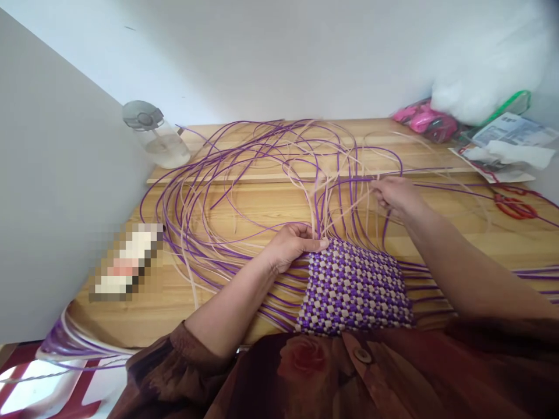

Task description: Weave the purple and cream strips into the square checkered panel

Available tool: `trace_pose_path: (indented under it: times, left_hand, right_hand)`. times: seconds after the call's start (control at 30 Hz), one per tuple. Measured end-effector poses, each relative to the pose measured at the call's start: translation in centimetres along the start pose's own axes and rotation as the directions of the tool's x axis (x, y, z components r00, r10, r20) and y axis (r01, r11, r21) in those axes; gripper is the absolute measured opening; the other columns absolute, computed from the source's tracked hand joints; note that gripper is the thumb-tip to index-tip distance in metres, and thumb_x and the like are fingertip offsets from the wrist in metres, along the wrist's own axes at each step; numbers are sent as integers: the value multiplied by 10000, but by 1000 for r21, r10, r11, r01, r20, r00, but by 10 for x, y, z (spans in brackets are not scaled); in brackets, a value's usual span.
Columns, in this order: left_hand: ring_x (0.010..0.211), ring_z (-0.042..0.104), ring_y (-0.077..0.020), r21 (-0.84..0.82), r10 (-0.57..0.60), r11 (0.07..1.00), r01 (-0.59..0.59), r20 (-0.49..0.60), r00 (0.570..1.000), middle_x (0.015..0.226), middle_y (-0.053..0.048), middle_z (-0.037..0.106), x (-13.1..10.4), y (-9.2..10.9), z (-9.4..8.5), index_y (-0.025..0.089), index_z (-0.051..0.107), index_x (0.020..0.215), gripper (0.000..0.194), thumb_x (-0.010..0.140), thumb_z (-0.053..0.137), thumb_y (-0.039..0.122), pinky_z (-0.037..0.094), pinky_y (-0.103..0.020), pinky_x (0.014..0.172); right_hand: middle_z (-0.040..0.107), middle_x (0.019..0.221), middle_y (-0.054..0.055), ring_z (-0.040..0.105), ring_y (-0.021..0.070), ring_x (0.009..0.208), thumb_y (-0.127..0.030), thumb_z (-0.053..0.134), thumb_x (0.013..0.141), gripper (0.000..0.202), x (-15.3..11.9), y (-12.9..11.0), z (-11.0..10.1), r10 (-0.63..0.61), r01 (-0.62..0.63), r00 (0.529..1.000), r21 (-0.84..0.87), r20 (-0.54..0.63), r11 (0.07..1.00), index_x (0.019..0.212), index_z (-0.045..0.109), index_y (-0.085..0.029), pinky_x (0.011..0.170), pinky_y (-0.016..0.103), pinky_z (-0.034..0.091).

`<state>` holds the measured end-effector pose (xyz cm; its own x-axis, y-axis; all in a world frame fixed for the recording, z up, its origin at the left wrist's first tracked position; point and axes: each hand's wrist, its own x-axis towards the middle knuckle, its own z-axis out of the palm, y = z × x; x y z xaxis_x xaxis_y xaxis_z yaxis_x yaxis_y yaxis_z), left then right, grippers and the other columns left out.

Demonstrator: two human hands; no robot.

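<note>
- Panel [356, 291], woven, purple and beige: on table [122, 320], against the person's front.
- Left hand [294, 244]: thumb and fingers pinching panel's far left corner.
- Right hand [395, 195]: fingertips closed on strand, beyond panel.
- Strands [238, 151], loose, looped across table.
- Scissors [515, 206], red-handled: at right.
- Bottle [159, 142], lidded: far left.

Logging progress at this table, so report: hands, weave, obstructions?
Left hand pinching woven panel at far left corner. Right hand pinching a pale strand. Loose strands looped beyond panel, possible snag.
</note>
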<state>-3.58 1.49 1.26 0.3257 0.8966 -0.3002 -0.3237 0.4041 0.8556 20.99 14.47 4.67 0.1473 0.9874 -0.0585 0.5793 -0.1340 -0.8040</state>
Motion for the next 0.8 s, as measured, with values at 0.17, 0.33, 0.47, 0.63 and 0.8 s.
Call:
trace_pose_path:
  times: [0.17,0.33,0.47,0.63,0.8]
  left_hand:
    - [531,540,-80,-42,28,999,-33,-101,995,560,11,626,2,-4,5,127,576,562,465,357,958,296,407,-234,606]
    - [533,546,-84,-45,9,999,-15,-127,992,564,15,638,1,-5,6,126,596,572,460,325,960,263,422,-242,613]
    - [539,546,-85,-54,39,998,-44,-101,994,574,19,642,1,-5,6,129,593,577,459,344,959,277,425,-248,626]
    - [544,532,-79,-15,39,999,-41,-83,996,578,27,633,2,-6,3,130,589,592,469,339,961,264,404,-239,617]
    - [555,522,-80,33,-44,998,44,-15,999,605,14,635,1,-2,-2,129,603,631,453,424,948,338,379,-240,610]
  right_hand:
    - [551,598,87,571,266,784,-227,734,711,231,1,15,-25,-192,129,976,-441,-100,888,568,560,-179,695,341,371]
    - [687,1127,101,634,229,1012,-222,536,887,235,-59,-25,13,-777,778,617,-245,127,578,1085,656,-183,830,328,481]
    - [696,1113,79,649,186,996,-144,478,897,381,-80,-32,49,-830,891,435,-38,350,452,1254,607,-179,857,307,498]
    - [722,955,61,666,162,857,-171,508,923,280,-66,-16,62,-844,893,442,-64,303,445,1121,705,-191,769,288,515]
    - [707,1026,91,640,222,998,-273,621,892,169,-63,-39,38,-916,910,394,-173,74,377,970,760,-219,909,372,490]
